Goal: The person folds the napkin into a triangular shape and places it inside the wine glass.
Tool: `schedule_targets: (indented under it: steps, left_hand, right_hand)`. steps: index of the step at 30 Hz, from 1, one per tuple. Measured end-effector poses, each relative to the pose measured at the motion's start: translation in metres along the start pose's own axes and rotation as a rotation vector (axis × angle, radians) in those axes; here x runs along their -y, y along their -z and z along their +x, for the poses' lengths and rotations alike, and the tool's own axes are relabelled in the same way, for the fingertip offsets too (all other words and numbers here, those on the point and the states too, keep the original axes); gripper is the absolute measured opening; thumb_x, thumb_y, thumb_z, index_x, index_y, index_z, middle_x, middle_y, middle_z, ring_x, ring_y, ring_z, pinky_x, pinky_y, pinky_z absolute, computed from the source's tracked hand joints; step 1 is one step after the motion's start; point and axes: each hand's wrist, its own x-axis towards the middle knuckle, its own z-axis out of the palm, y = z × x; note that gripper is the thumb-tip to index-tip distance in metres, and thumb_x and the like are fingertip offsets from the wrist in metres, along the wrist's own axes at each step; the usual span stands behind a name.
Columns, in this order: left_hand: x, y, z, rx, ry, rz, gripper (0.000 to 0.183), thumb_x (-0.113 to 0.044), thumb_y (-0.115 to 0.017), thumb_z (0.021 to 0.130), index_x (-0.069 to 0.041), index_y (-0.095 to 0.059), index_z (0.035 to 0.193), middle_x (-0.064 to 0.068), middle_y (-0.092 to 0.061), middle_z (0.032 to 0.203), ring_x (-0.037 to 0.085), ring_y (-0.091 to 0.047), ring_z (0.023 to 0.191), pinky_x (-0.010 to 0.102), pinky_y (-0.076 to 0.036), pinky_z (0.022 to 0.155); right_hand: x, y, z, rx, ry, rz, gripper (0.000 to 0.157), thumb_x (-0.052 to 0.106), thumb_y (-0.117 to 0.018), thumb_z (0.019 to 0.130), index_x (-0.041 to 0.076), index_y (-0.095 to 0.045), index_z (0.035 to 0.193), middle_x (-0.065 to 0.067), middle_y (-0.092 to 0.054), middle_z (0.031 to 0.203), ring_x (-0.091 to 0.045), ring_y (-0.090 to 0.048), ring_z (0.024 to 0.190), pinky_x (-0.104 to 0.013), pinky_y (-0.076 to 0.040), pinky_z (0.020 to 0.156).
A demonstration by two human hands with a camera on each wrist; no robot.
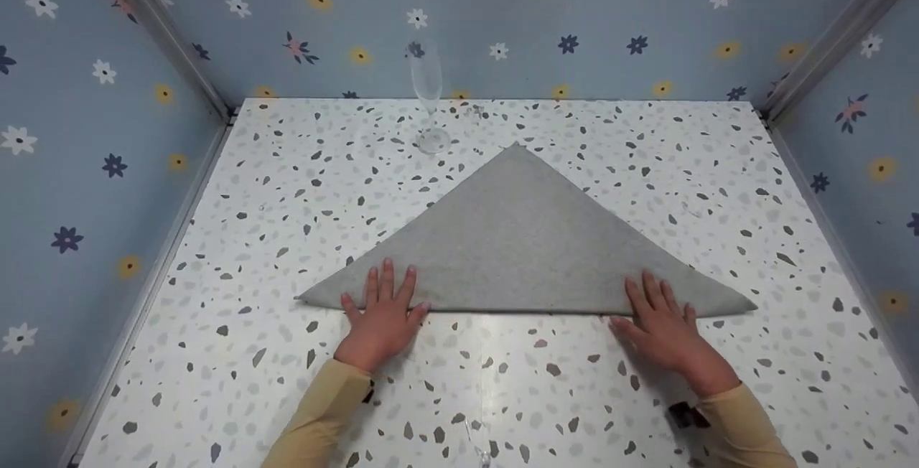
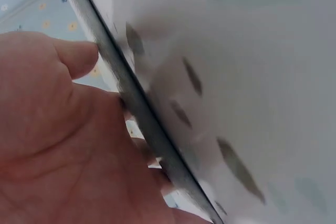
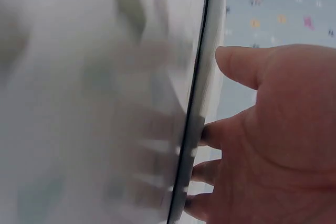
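A grey cloth (image 1: 517, 238), folded into a triangle, lies flat with its peak pointing away and its long folded edge toward the person. Near the left corner, the left hand (image 1: 380, 317) rests on that edge with fingers spread over the fabric. The right hand (image 1: 664, 324) lies likewise near the right corner, fingers straight on the cloth and thumb at the edge. Close up in the left wrist view, the left palm (image 2: 79, 140) faces the cloth's folded edge (image 2: 142, 108). The right wrist view has the right palm (image 3: 283, 135) beside the same edge, fingertips touching it.
A clear champagne flute (image 1: 428, 87) stands behind the cloth, left of its peak. The speckled white table (image 1: 237, 253) is bounded by blue flowered panels (image 1: 488, 23) at the back and both sides. A small clear object (image 1: 484, 457) lies at the front edge.
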Motion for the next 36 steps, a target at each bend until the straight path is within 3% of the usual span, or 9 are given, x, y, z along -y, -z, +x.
schedule_targets:
  steps: [10, 18, 22, 28, 33, 36]
  left_hand:
    - [0.031, 0.009, -0.004, -0.019, 0.033, -0.050, 0.069, -0.049, -0.038, 0.100, -0.014, -0.013, 0.154, 0.020, 0.007, 0.157, 0.043, 0.011, 0.140, 0.076, 0.005, 0.097]
    - [0.034, 0.013, -0.004, -0.063, 0.067, -0.025, 0.075, -0.050, -0.038, 0.100, -0.004, -0.012, 0.153, 0.027, 0.007, 0.154, 0.046, 0.008, 0.140, 0.070, 0.004, 0.103]
    - [0.019, 0.021, 0.004, -0.099, 0.035, 0.027, 0.073, -0.048, -0.040, 0.100, -0.001, -0.019, 0.151, 0.030, 0.001, 0.154, 0.048, 0.004, 0.139, 0.067, 0.001, 0.106]
    - [-0.019, 0.032, 0.033, -0.089, -0.109, 0.115, 0.069, -0.050, -0.041, 0.099, -0.013, -0.022, 0.153, 0.022, -0.007, 0.157, 0.044, -0.002, 0.141, 0.064, -0.005, 0.108]
    - [-0.044, 0.027, 0.065, -0.075, -0.219, 0.161, 0.071, -0.052, -0.044, 0.097, -0.014, -0.023, 0.153, 0.020, -0.011, 0.157, 0.042, -0.007, 0.142, 0.063, -0.010, 0.109]
    - [-0.050, 0.024, 0.079, -0.072, -0.241, 0.213, 0.072, -0.055, -0.044, 0.096, -0.016, -0.024, 0.153, 0.018, -0.013, 0.157, 0.041, -0.010, 0.142, 0.063, -0.013, 0.108]
  right_hand:
    - [-0.048, 0.019, -0.007, 0.001, -0.070, 0.047, 0.079, 0.048, -0.042, 0.099, -0.004, -0.012, 0.150, -0.033, 0.007, 0.152, -0.054, 0.010, 0.135, -0.073, 0.007, 0.099]
    - [-0.055, 0.023, -0.009, -0.030, -0.090, 0.049, 0.081, 0.046, -0.044, 0.099, -0.011, -0.011, 0.147, -0.039, 0.008, 0.148, -0.057, 0.010, 0.133, -0.071, 0.005, 0.101]
    - [-0.042, 0.026, -0.004, -0.058, -0.112, 0.058, 0.083, 0.050, -0.042, 0.099, -0.011, -0.013, 0.147, -0.040, 0.009, 0.148, -0.059, 0.010, 0.132, -0.070, 0.004, 0.102]
    - [-0.009, 0.026, 0.013, -0.072, -0.093, 0.049, 0.084, 0.054, -0.043, 0.097, -0.005, -0.016, 0.149, -0.037, 0.002, 0.150, -0.060, 0.005, 0.132, -0.072, -0.001, 0.101]
    - [0.016, 0.016, 0.024, -0.065, -0.076, 0.040, 0.081, 0.054, -0.044, 0.096, -0.001, -0.020, 0.150, -0.035, -0.002, 0.151, -0.059, 0.001, 0.134, -0.073, -0.004, 0.101]
    - [0.027, 0.007, 0.027, -0.056, -0.070, 0.036, 0.080, 0.055, -0.046, 0.096, 0.001, -0.023, 0.150, -0.035, -0.004, 0.151, -0.058, -0.001, 0.134, -0.074, -0.006, 0.100]
